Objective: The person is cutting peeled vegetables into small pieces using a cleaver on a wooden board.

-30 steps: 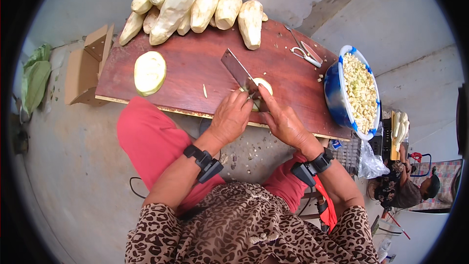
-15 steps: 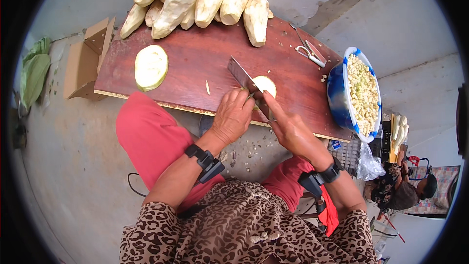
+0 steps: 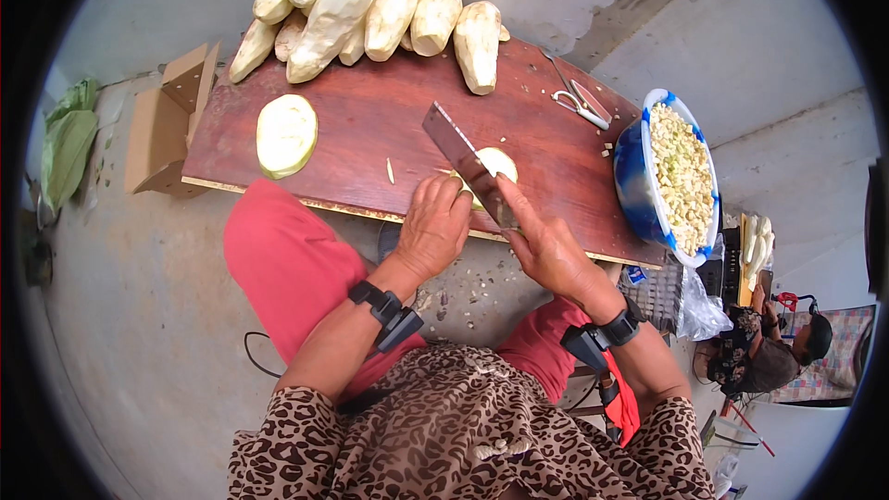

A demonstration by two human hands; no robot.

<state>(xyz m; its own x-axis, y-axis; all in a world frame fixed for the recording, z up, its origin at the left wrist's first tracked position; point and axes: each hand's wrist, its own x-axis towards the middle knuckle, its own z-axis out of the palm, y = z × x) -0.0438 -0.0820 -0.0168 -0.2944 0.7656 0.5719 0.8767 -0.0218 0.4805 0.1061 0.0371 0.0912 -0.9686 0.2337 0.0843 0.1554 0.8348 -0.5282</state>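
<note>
My right hand (image 3: pixel 554 259) grips a cleaver (image 3: pixel 456 146), its index finger stretched along the broad blade. The blade stands tilted at the near edge of a dark red wooden table (image 3: pixel 361 139). Just left of it, my left hand (image 3: pixel 433 227) is closed, curled fingertips pressing on a pale vegetable piece that it mostly hides. Part of a cut pale vegetable round (image 3: pixel 499 163) shows behind the blade. Farther left lies a large round slice (image 3: pixel 286 135) with a greenish rim. A thin sliver (image 3: pixel 390 170) sits between that slice and my left hand.
Several peeled, long pale vegetables (image 3: pixel 335 23) are heaped at the table's far side. A white-handled peeler (image 3: pixel 581 109) lies near a blue-and-white basin (image 3: pixel 634 181) of diced pieces. An open cardboard box (image 3: pixel 153 143) stands at left. Another person (image 3: pixel 769 352) sits at far right.
The cleaver has shifted slightly left and tilted. My left hand has drawn a little down and left, staying next to the blade. The whole view has moved slightly.
</note>
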